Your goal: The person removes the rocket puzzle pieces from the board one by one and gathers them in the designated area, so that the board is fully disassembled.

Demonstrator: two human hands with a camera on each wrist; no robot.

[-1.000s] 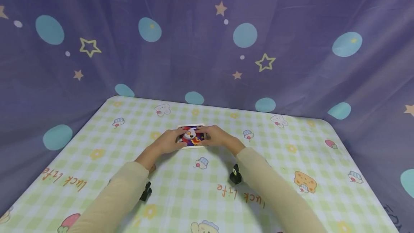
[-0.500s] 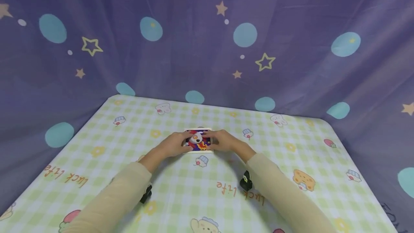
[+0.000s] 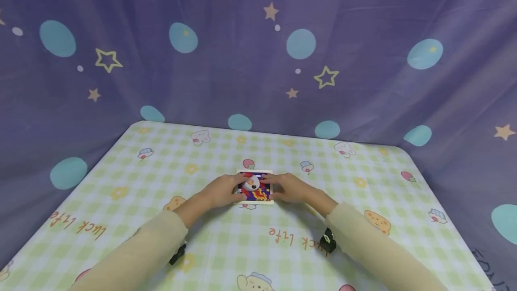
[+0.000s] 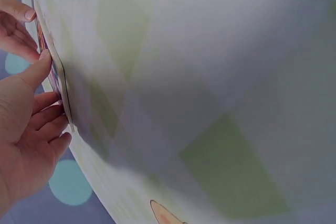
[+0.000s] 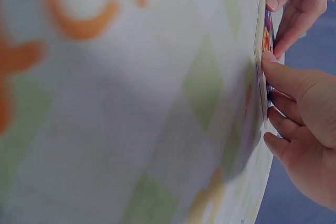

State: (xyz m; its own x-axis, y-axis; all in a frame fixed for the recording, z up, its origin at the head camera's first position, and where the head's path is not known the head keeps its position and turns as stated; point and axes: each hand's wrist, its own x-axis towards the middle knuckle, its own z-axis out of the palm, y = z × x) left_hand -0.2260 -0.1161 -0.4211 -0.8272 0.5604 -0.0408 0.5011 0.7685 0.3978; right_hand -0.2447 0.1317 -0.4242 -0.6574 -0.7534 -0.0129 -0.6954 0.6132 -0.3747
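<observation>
A small, thin picture board [image 3: 254, 192], like a framed picture puzzle, shows a white cartoon figure on a red, purple and yellow ground inside a pale border. My left hand [image 3: 221, 190] holds its left side, thumb at the near edge and fingers reaching over the picture. On the opposite side, my right hand [image 3: 291, 187] grips it the same way. In the left wrist view, the board [image 4: 65, 85] appears edge-on, close over the cloth, its shadow beside it. The right wrist view also shows the board's pale edge [image 5: 259, 51] between thumb and fingers.
A green-and-white checked tablecloth [image 3: 218, 246] with printed cakes, flowers and lettering covers the table. Behind the table's far edge hangs a purple curtain [image 3: 242, 57] with stars and blue ovals. Black wrist devices sit under both sleeves [image 3: 137, 246].
Both hands have moved the picture board toward me and somewhat to the right, uncovering a printed strawberry behind it. Their hold stays the same, and the right forearm has swung outward.
</observation>
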